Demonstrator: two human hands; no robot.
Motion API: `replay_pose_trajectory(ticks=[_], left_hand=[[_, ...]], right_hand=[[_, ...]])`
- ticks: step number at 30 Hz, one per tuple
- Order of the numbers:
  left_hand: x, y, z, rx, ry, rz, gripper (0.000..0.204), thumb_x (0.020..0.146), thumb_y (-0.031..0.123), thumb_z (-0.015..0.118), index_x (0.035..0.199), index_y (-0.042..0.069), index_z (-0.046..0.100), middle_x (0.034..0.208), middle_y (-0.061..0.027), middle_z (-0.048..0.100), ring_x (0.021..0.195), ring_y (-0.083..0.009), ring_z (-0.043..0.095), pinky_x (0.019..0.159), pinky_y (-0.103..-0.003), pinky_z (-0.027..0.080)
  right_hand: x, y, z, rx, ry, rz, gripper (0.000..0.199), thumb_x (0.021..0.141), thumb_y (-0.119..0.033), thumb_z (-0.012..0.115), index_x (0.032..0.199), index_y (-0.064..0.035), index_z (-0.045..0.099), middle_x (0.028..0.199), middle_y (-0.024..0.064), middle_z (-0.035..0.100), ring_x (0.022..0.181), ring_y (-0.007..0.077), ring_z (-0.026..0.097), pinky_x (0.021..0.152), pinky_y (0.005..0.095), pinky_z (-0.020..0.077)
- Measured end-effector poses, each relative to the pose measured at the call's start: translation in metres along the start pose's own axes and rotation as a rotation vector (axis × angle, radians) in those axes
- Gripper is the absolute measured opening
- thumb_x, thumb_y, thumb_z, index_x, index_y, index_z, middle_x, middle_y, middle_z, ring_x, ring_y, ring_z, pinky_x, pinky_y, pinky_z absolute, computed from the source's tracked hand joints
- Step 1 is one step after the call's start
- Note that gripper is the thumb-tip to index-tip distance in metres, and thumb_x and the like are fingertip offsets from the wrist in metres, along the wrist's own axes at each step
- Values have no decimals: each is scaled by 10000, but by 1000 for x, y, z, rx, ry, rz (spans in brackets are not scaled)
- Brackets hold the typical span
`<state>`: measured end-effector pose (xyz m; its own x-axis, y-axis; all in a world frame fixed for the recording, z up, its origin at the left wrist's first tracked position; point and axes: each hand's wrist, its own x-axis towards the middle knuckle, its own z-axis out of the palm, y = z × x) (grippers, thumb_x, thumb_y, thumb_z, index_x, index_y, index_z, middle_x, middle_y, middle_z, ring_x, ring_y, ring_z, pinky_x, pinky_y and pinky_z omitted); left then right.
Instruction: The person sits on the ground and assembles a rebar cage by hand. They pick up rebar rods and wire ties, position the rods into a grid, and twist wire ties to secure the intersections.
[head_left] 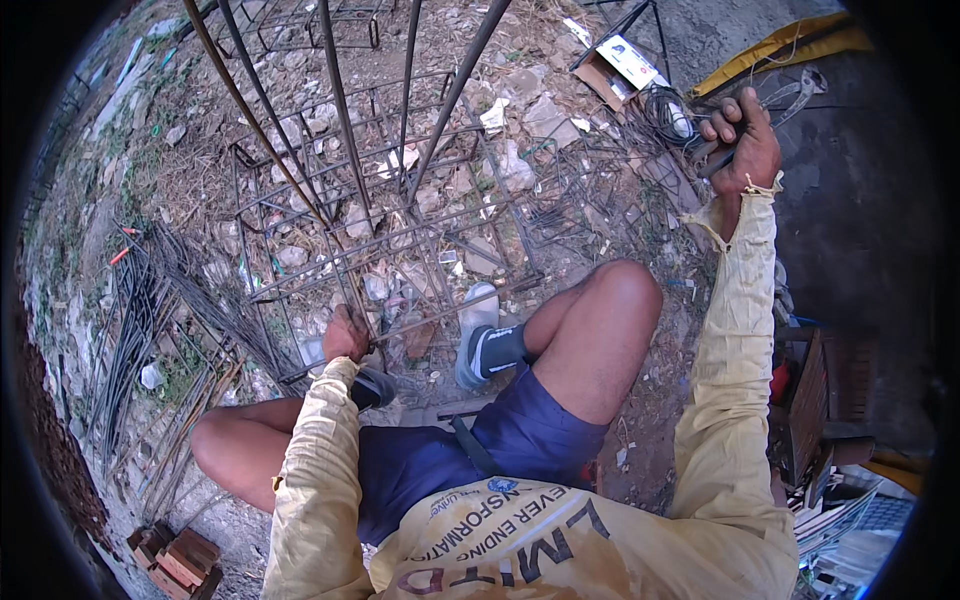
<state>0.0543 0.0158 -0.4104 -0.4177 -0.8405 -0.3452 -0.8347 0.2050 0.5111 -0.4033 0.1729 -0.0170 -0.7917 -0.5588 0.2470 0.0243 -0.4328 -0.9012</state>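
Note:
My right hand (742,140) is raised at the upper right, its fingers closed around the dark handles of a pair of metal pincers (803,92). The tool's silvery head points up and away to the right. Low at centre left, my left hand (346,333) is closed on a thin bar of the rebar cage (455,308) in front of my bent legs. Part of its grip is hidden from above. Square stirrups make up the cage's frame, and several long bars (348,120) rise from it toward the top of the view.
Loose rods and wire (135,330) lie in a heap on the left. Broken bricks (183,563) sit at the lower left. An open cardboard box (615,70) and coiled dark wire (665,118) are at the upper right, near a yellow cloth (770,55). Stony rubble covers the ground.

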Motion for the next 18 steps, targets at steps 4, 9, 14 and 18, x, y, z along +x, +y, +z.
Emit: replay_pose_trajectory(ticks=[4, 9, 14, 18], left_hand=[[8, -10, -14, 8, -7, 25, 307, 925, 314, 468, 984, 19, 533, 917, -285, 625, 879, -473, 598, 761, -542, 456], [14, -41, -30, 62, 50, 64, 267, 914, 298, 500, 965, 41, 548, 891, -269, 636, 854, -477, 596, 737, -554, 460], [18, -51, -54, 95, 6, 58, 271, 911, 292, 498, 955, 31, 554, 888, -273, 632, 863, -475, 594, 742, -540, 458], [17, -63, -61, 161, 19, 65, 288, 917, 300, 498, 955, 19, 552, 882, -269, 633, 876, -471, 596, 760, -527, 462]], right_hand=[[-20, -26, -51, -136, 134, -8, 123, 939, -184, 593, 919, -118, 491, 690, 1, 477, 507, 93, 411, 507, 286, 383], [-46, -11, -77, -291, 236, 73, 156, 946, -232, 597, 874, -139, 493, 690, -20, 458, 519, 74, 390, 520, 252, 367], [-56, -4, -99, -348, 266, 112, 156, 923, -213, 629, 865, -117, 521, 671, -9, 475, 496, 78, 399, 489, 252, 361], [-52, -6, -123, -499, 295, 92, 161, 894, -209, 668, 890, -81, 571, 659, 6, 516, 480, 85, 419, 458, 250, 353]])
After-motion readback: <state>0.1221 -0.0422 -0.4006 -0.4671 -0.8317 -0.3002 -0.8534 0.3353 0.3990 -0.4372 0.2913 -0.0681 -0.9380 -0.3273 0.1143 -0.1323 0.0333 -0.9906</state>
